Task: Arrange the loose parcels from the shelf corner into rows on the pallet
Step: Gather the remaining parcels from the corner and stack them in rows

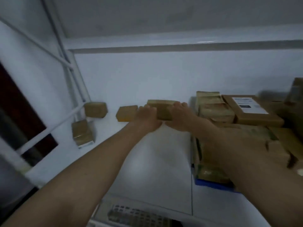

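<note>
- Between our two outstretched arms, above the pale floor (155, 161), we hold a tan, tape-wrapped rectangular parcel (162, 110) out in front of us, off the ground.
- No brand or writing can be read anywhere; the flat brown cardboard box (255, 115) on the stack to the right carries a white printed label (249, 104) with a dark block on it, but its text is too blurred to make out.
- Our left hand (146, 117) wraps the parcel's left end, fingers curled over its top edge.
- Our right hand (181, 116) clamps the right end the same way, fingers over the top, so both hands grip the one parcel; the heels of the hands nearly meet beneath it.
- Just left of the held parcel, a second tan block-shaped parcel (126, 113) lies on the floor near the white wall (147, 76).
- Further left, a third tan parcel (95, 109) sits in the corner beside the white metal shelf frame (73, 79), and a fourth tan parcel with a white end label (82, 134) stands in front of it.
- To the right, a stack of brown wrapped parcels (214, 110) rests on a blue pallet (213, 184); our right forearm hides much of it, and the picture's edge cuts it off.
- Motion blur smears the whole view, and a grey grid-like object (136, 215) at the bottom edge is too dim to identify.
</note>
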{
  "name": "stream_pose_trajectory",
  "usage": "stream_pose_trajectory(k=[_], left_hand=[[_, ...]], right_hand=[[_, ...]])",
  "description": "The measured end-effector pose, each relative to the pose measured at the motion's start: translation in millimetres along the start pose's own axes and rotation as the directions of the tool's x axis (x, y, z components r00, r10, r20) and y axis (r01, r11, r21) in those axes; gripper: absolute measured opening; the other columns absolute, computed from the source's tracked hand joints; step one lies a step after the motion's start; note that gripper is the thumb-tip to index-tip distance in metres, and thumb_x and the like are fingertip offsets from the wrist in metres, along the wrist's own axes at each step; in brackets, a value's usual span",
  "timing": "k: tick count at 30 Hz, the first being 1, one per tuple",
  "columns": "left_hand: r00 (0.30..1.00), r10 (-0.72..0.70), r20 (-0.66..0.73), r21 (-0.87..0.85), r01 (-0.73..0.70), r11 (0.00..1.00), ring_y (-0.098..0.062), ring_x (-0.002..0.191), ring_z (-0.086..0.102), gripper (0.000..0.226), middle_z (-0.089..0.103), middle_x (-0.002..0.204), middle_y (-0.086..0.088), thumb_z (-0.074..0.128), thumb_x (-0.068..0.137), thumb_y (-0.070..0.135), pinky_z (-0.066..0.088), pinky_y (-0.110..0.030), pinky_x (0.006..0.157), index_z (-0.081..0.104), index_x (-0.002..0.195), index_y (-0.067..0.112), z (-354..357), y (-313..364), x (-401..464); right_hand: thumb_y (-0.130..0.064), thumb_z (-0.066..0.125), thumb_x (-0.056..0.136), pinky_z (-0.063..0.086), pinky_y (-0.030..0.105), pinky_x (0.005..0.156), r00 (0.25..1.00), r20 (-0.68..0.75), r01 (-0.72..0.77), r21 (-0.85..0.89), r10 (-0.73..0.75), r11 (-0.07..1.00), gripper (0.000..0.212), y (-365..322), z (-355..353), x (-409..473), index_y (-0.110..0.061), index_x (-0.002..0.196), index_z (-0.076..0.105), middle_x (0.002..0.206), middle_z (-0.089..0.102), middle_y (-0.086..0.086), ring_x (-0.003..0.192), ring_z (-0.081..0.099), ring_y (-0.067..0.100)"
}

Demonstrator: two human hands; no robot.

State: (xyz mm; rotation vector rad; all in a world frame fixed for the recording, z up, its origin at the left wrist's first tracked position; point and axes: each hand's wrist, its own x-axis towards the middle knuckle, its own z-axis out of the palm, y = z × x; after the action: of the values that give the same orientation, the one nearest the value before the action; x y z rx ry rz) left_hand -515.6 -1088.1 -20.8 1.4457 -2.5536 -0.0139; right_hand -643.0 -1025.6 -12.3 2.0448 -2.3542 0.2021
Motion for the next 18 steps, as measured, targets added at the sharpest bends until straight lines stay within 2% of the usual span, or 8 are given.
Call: stream_pose_trajectory(k=[4,8,13,18], left_hand=[[0.978,-0.171,0.123,-0.041,0.177,0.983,-0.026,0.122,0.046,0.050,0.049,0.133,-0.007,0.060,0.087,0.047,0.044,-0.036,0.096,0.054,0.126,0.017,23,-61,-27],[0.925,-0.335,0.177,-0.012,0.343,0.939,-0.029,0.124,0.042,0.056,0.045,0.133,-0.011,0.059,0.087,0.049,0.042,-0.038,0.097,0.050,0.132,0.019,35,-113,-53],[0.868,-0.444,0.223,-0.041,0.463,0.885,-0.027,0.125,0.045,0.059,0.043,0.139,-0.008,0.060,0.087,0.046,0.045,-0.037,0.095,0.046,0.135,0.016,40,-179,-78],[0.838,-0.499,0.222,-0.029,0.517,0.855,-0.029,0.123,0.041,0.057,0.044,0.135,-0.010,0.061,0.087,0.045,0.041,-0.035,0.092,0.047,0.135,0.017,33,-251,-99]], right_hand=[[-0.042,0.059,0.088,0.032,0.048,0.106,0.982,0.141,0.115,0.065,-0.123,0.991,0.064,-49,34,28,-0.015,0.141,0.036,0.146,0.032,0.011,0.134,0.028,0.034],[-0.044,0.059,0.088,0.032,0.047,0.108,0.952,0.216,0.202,0.082,-0.215,0.976,0.069,-97,65,47,-0.016,0.145,0.031,0.149,0.028,0.012,0.136,0.026,0.034],[-0.041,0.060,0.087,0.030,0.048,0.106,0.924,0.278,0.235,0.130,-0.263,0.963,0.069,-157,97,65,-0.015,0.144,0.030,0.151,0.023,0.009,0.137,0.021,0.033],[-0.039,0.061,0.086,0.034,0.047,0.101,0.916,0.290,0.248,0.141,-0.279,0.958,0.066,-223,119,86,-0.014,0.141,0.033,0.145,0.028,0.011,0.132,0.028,0.034]])
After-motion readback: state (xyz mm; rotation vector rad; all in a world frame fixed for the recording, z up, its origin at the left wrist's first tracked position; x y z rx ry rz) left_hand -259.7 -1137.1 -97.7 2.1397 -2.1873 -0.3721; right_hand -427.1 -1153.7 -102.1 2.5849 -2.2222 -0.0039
